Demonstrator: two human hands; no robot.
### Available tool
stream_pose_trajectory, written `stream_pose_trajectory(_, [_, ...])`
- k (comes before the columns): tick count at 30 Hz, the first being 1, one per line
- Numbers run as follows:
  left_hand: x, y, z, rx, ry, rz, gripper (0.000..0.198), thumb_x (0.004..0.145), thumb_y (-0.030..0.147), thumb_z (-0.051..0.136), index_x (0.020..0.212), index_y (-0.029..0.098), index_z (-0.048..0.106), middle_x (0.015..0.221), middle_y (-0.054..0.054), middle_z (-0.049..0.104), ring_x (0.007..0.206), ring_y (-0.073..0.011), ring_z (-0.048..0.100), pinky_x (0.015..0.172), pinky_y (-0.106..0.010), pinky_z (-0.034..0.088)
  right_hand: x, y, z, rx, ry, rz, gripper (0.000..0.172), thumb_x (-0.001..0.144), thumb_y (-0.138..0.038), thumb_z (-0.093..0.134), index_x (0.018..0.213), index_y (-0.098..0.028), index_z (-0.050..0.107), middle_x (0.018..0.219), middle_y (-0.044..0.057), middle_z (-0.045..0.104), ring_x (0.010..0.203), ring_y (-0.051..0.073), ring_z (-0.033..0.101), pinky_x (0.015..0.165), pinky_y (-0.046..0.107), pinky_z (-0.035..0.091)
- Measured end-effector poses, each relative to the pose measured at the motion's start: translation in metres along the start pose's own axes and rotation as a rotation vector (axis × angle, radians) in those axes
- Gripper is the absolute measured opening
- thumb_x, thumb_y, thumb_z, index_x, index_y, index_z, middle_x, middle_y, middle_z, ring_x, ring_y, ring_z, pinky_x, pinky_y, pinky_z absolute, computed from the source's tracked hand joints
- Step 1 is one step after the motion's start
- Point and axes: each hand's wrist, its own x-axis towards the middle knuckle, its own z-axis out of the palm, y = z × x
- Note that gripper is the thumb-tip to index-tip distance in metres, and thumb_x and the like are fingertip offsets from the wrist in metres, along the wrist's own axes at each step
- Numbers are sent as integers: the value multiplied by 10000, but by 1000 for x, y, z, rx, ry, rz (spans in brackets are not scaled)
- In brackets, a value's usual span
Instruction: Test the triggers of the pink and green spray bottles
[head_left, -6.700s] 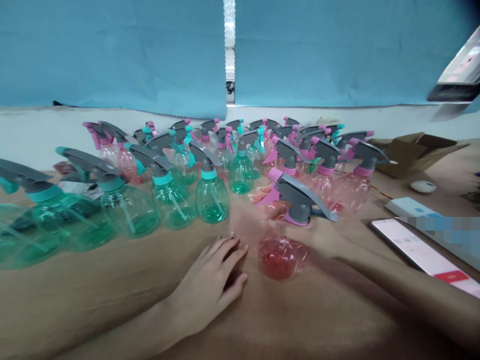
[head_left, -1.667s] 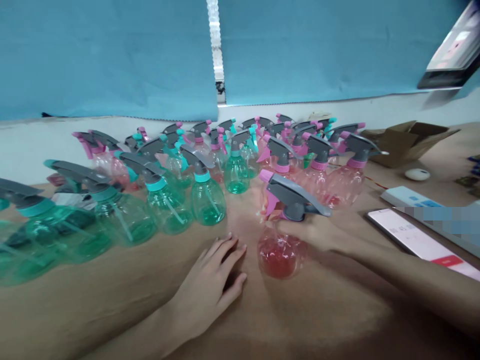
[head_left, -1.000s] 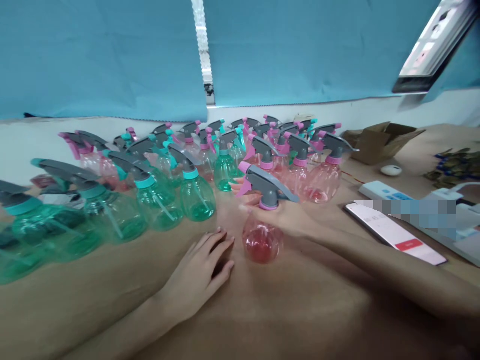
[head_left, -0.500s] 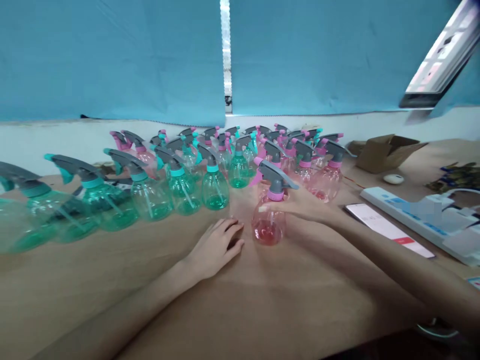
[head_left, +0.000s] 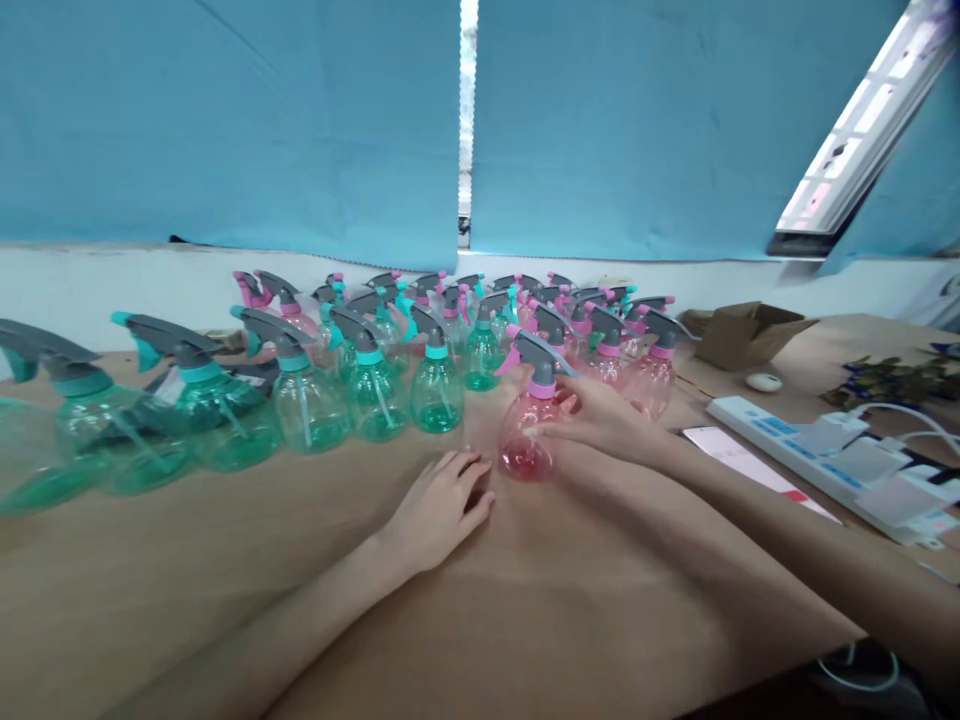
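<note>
Spray bottle [head_left: 523, 414], translucent pink plastic, rounded

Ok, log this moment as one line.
Right hand: holds translucent pink rounded plastic spray bottle, upright | Left hand: rests on brown tabletop | Nearby: translucent green rounded plastic spray bottles

A clear pink spray bottle [head_left: 519, 440] stands upright on the counter [head_left: 495, 620]. Its grey-and-pink trigger head [head_left: 541, 354] points left.
</note>
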Motion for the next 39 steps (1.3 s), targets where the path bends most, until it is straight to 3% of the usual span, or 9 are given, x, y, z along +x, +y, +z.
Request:
stream_pose_trajectory(4, [0,1,-2,-3,-2,-14,309,904,273,468,1173,134,531,1226,-101,536,1160,-247,454,974,-402,370,27,-5,7,-80,-27,2,436,749,-573,541,950,-186,526,915,76,618,815,223,565,646,319,403])
stream_pose_trajectory(9, [1,2,-2,-7,-16,-32,305,895,262,480,1172,145,534,1224,-97,538,1165,-249,453,968,-410,378,57,-8,15,-220,-23,71,479,734,-659,469,783,-183,494,782,84,600,695,216,555,522,294,309])
stream_pose_trajectory(16, [1,2,-2,-21,-46,-58,326,884,251,486,1189,141,524,1245,-100,532,1206,-256,421,974,-419,375,80,-1,23,-215,-43,138,458,714,-638,499,808,-190,514,793,67,629,686,218,587,470,272,295])
stream_pose_trajectory(22, [3,1,-4,-44,-53,-70,320,884,242,475,1188,156,520,1239,-88,537,1206,-252,423,972,-420,376,86,1,26,-190,-55,150,460,729,-590,524,916,-171,553,890,97,664,792,266,626,540,295,386])
stream_pose_trajectory(28, [3,1,-3,-55,-55,-69,317,891,249,464,1189,155,518,1240,-90,533,1206,-253,422,975,-425,375,71,1,21,-150,-53,155,732,701,-601,574,1237,-119,451,1120,159,627,1001,313,598,712,366,466])
stream_pose_trajectory(31, [3,1,-3,-53,-62,-74,321,895,257,458,1194,157,515,1243,-93,532,1205,-255,426,976,-427,376,49,2,10,-89,26,107,574,754,-535,563,1183,-158,511,1181,117,610,1070,271,571,819,366,452])
stream_pose_trajectory(35, [4,0,-4,-40,-76,-70,329,904,266,451,1213,164,503,1265,-91,516,1219,-256,412,978,-434,371,16,12,-9,-74,112,114,315,800,-407,550,1031,-198,599,1027,53,681,870,216,634,706,325,472])
stream_pose_trajectory(39, [5,-2,-3,-34,-72,-71,330,906,286,457,1209,168,507,1261,-87,516,1207,-249,427,980,-422,371,1,32,-17,-153,180,248,363,796,-430,546,1057,-186,609,974,73,692,800,228,642,662,341,473])
